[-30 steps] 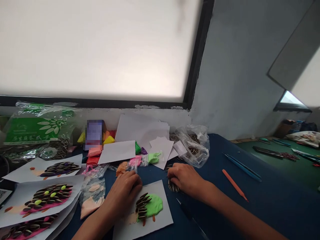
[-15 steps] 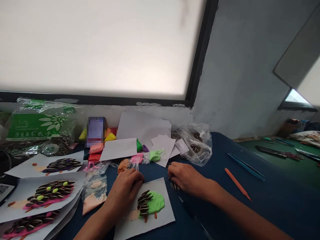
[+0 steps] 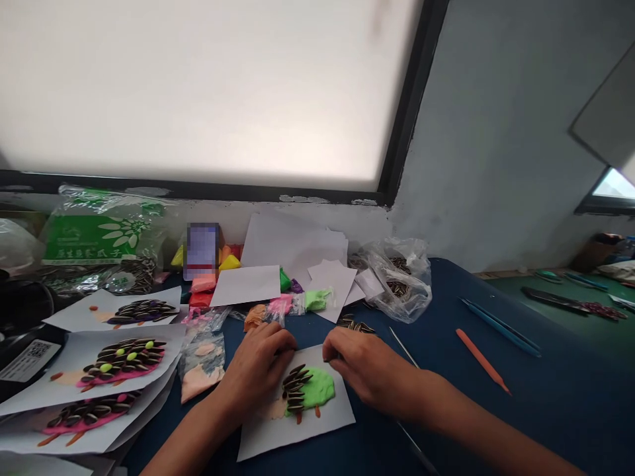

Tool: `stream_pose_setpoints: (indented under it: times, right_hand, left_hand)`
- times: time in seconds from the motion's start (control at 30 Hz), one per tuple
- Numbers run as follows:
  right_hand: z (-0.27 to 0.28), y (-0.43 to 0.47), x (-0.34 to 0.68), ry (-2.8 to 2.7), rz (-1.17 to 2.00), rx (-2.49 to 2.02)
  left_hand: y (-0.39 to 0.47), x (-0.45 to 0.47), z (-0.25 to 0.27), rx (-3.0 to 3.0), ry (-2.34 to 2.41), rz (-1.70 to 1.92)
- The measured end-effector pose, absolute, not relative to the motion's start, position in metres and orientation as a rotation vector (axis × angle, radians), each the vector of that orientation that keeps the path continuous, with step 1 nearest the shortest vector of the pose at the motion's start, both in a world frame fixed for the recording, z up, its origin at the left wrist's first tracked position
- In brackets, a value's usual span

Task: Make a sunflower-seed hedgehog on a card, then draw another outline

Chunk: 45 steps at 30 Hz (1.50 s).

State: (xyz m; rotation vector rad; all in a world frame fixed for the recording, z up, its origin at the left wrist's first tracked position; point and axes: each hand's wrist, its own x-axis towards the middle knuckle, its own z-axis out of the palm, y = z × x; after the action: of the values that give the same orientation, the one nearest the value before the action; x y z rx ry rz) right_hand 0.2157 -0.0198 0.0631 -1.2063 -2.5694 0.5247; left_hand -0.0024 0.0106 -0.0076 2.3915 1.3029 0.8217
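Note:
A white card (image 3: 268, 433) lies on the blue table, bearing a green clay body (image 3: 320, 389) with rows of striped sunflower seeds (image 3: 296, 383) pressed into its left part. Two short orange-brown clay legs stick out below, and a peach clay patch shows at the left. My left hand (image 3: 260, 363) rests over the card's upper left edge, fingers curled; what they hold, if anything, is hidden. Above the card's upper right corner, my right hand (image 3: 364, 363) pinches a small dark sunflower seed (image 3: 325, 360). Behind that hand is a small pile of loose seeds (image 3: 357, 324).
Finished-looking seed-and-clay cards (image 3: 119, 360) overlap at the left. Clay packets (image 3: 202, 377), blank papers (image 3: 247, 285), a green seed bag (image 3: 94, 238) and a clear bag of seeds (image 3: 401, 281) line the back. An orange tool (image 3: 482, 360) and blue tweezers (image 3: 500, 327) lie at the right.
My right hand has left the loose seed pile and moved left to the card, a seed in its fingertips. My left hand stays by the card's left edge. The whole view has shifted slightly.

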Motion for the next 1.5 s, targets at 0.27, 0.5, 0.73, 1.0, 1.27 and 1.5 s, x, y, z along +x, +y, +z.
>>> stream_pose_setpoints:
  times: [0.27,0.5,0.73,1.0,1.27,1.5]
  right_hand:
    - [0.045,-0.029,0.204,-2.458,0.616,-1.215]
    - [0.035,-0.027,0.202,-2.356,0.588,-1.173]
    - [0.033,-0.032,0.199,-2.319,0.594,-1.14]
    - [0.031,-0.031,0.196,-2.293,0.595,-1.131]
    - [0.027,-0.031,0.195,-2.3,0.603,-1.113]
    - [0.023,-0.032,0.195,-2.354,0.545,-1.092]
  left_hand:
    - [0.01,-0.002,-0.01,2.422,1.268,0.825]
    - [0.009,-0.002,-0.008,2.399,1.255,0.79]
    - [0.009,-0.001,-0.009,2.404,1.248,0.813]
    - [0.01,-0.001,-0.009,2.411,1.258,0.791]
    - [0.01,-0.002,-0.009,2.421,1.256,0.78]
    - [0.01,-0.002,-0.008,2.416,1.264,0.801]
